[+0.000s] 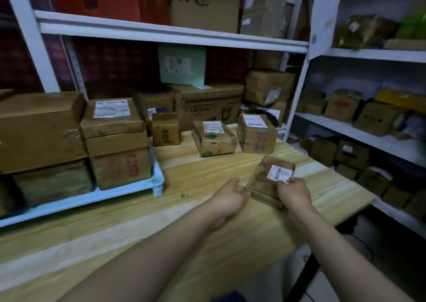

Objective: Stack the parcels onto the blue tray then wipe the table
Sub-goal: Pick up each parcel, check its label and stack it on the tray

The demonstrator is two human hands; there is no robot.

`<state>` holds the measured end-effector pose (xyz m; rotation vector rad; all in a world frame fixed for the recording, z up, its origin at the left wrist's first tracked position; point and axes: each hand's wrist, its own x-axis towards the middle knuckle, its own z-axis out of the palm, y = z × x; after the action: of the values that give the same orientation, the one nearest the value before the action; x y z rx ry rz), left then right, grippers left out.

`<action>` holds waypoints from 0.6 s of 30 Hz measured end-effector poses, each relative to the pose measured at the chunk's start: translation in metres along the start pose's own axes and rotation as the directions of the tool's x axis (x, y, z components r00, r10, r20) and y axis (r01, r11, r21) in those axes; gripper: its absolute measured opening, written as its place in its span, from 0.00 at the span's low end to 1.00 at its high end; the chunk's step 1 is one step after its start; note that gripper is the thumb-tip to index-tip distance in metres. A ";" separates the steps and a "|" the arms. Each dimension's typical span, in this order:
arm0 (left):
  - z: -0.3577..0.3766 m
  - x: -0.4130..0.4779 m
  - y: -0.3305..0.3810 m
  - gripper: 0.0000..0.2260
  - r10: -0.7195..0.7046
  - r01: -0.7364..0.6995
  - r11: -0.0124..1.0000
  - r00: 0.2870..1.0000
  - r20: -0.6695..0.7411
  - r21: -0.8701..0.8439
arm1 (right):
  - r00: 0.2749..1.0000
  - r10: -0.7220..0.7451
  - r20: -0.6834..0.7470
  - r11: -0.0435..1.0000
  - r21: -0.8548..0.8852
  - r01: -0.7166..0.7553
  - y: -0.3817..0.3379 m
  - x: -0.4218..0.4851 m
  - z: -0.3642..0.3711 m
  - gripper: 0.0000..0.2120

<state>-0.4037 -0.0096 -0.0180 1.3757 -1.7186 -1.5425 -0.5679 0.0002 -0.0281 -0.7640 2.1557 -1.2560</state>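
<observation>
Two hands: left hand (232, 195), right hand (294, 192) flank small parcel (265, 184).

We note white metal shelving (161, 32) behind and right — loaded with cardboard boxes (341, 104), a pale green box (182, 64), a yellow package (398, 98).

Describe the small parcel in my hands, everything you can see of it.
The parcel is a small flat brown cardboard box with a white barcode label on its upper face. It is tilted, far end raised, over the wooden table. The left hand holds its left edge, the right hand its right by the label.
</observation>
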 end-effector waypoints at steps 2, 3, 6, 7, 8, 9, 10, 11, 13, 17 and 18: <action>0.002 0.001 0.000 0.29 0.010 -0.011 0.999 0.999 -0.041 -0.033 | 1.000 -0.001 -0.021 0.999 0.049 0.002 0.001 0.000 -0.001 0.18; 0.001 0.001 0.001 0.28 0.008 -0.010 0.999 0.998 -0.068 -0.037 | 0.999 0.005 -0.039 0.998 0.069 -0.002 0.002 0.001 -0.001 0.17; -0.005 0.000 0.006 0.25 -0.041 0.019 0.975 0.994 -0.096 -0.221 | 0.999 0.017 -0.038 0.990 0.141 -0.012 -0.004 -0.005 0.000 0.17; -0.007 -0.002 0.007 0.24 -0.076 0.045 0.949 0.993 -0.087 -0.313 | 1.000 0.012 -0.015 0.982 0.187 -0.009 -0.006 -0.006 0.003 0.17; -0.008 -0.005 0.008 0.23 -0.105 0.064 0.922 0.990 -0.089 -0.383 | 1.000 -0.001 0.012 0.970 0.243 -0.002 -0.008 -0.011 0.006 0.17; -0.010 -0.005 0.007 0.22 -0.126 0.072 0.904 0.987 -0.103 -0.421 | 0.999 -0.027 0.028 0.955 0.296 0.018 -0.009 -0.015 0.008 0.16; -0.013 -0.006 0.005 0.23 -0.134 0.061 0.890 0.982 -0.131 -0.453 | 0.997 -0.071 0.026 0.942 0.330 0.059 -0.012 -0.020 0.011 0.14; -0.016 -0.006 0.003 0.24 -0.136 0.041 0.871 0.978 -0.159 -0.490 | 0.992 -0.124 0.008 0.931 0.347 0.113 -0.014 -0.024 0.013 0.13; -0.026 -0.011 0.002 0.23 -0.132 0.003 0.830 0.973 -0.191 -0.557 | 0.974 -0.226 -0.020 0.896 0.389 0.216 -0.020 -0.033 0.016 0.12; -0.050 -0.027 0.008 0.18 -0.020 -0.108 0.836 0.974 -0.227 -0.538 | 0.940 -0.334 0.068 0.847 0.460 0.268 -0.033 -0.045 0.024 0.15; -0.057 -0.031 0.009 0.19 0.009 -0.146 0.836 0.967 -0.253 -0.529 | 0.933 -0.347 0.099 0.842 0.471 0.263 -0.036 -0.047 0.028 0.15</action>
<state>-0.3469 -0.0104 0.0148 1.1175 -1.0536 -1.5765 -0.5086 0.0019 -0.0010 -0.9963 1.5415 -1.6984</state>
